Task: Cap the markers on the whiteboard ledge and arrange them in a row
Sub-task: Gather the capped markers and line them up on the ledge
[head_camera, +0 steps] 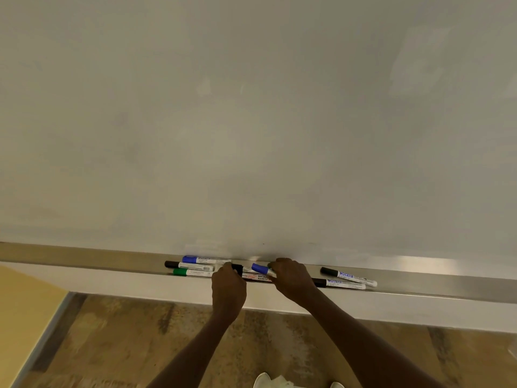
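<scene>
Several markers lie on the metal whiteboard ledge [419, 271]. At the left lie a blue-capped marker [205, 259], a black-capped marker [190, 266] and a green-capped marker [193, 272], side by side. My left hand [228, 287] grips a black-ended marker [237, 268] at the ledge. My right hand [291, 278] holds a blue-capped marker [263, 269], tilted above a marker with a red label [258, 278]. Two black-capped markers [348, 276] lie crossed to the right of my right hand.
The whiteboard [251, 121] fills the upper view. Below the ledge is a white wall strip [140, 287], then a brown patterned floor [126, 345]. A yellow surface [25, 309] stands at the lower left. White shoes [264, 380] show at the bottom edge.
</scene>
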`<action>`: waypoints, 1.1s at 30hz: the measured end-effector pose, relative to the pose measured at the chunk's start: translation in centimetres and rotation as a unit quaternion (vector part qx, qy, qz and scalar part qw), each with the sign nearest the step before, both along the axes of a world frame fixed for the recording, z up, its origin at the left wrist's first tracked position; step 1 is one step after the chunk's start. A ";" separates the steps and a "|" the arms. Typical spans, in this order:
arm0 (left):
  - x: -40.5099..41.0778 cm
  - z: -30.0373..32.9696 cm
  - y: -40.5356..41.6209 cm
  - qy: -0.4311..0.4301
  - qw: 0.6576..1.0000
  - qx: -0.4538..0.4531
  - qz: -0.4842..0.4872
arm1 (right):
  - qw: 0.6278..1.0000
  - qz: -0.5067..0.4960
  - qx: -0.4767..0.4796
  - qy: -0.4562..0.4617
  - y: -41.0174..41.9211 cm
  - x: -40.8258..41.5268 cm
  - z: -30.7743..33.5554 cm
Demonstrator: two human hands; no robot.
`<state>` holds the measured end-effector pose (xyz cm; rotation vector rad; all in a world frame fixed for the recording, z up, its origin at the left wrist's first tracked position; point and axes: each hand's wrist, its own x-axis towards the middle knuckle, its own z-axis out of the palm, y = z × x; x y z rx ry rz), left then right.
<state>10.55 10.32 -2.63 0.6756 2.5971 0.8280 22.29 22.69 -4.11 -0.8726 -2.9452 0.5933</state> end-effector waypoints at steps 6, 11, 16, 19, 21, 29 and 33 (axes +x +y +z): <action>-0.6 -0.1 0.0 0.021 0.997 -0.036 -0.065 | 0.999 -0.007 -0.002 -0.031 0.7 0.1 -0.2; 0.0 -0.2 0.4 0.005 0.997 -0.033 -0.073 | 0.998 0.003 0.019 -0.066 1.4 0.3 0.3; 0.4 0.2 0.7 0.016 0.997 -0.024 -0.077 | 0.989 0.069 0.086 -0.099 2.4 1.0 0.9; 0.4 0.3 0.7 0.015 0.997 -0.023 -0.078 | 0.980 0.102 0.123 -0.120 2.9 1.5 1.2; 0.4 0.3 0.7 0.018 0.996 -0.026 -0.084 | 0.975 0.113 0.140 -0.131 3.0 1.7 1.4; 1.7 0.4 1.0 0.064 0.994 -0.020 -0.086 | 0.984 0.045 0.130 -0.117 3.8 6.3 2.3; 2.6 0.5 1.8 0.068 0.994 -0.020 -0.087 | 0.982 -0.018 0.136 -0.128 5.5 11.0 2.5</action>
